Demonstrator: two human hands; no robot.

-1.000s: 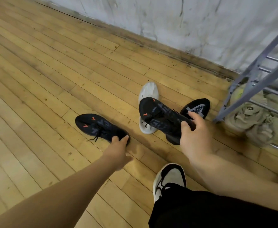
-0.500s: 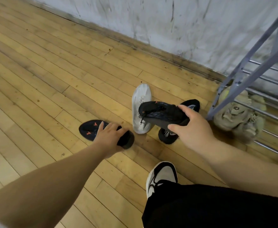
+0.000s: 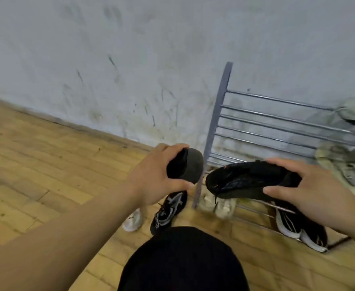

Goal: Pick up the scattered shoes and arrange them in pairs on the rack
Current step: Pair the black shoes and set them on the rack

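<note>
Both hands are gripping black sneakers by the rack [image 3: 215,114]: left hand [image 3: 151,177] holding one [image 3: 185,165] end-on, right hand [image 3: 317,192] covering the other's [image 3: 246,179] heel. Everything's blurring, right-edge shoes getting cropped.

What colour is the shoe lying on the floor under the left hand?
Black shoe with white markings, seen in the head view.

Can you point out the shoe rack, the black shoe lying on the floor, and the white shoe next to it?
rack [image 3: 215,122], head view, on its upright side post.
black shoe [image 3: 169,208], head view, on its upper with the grey pattern.
white shoe [image 3: 133,222], head view, on the part showing below the left arm.
</note>
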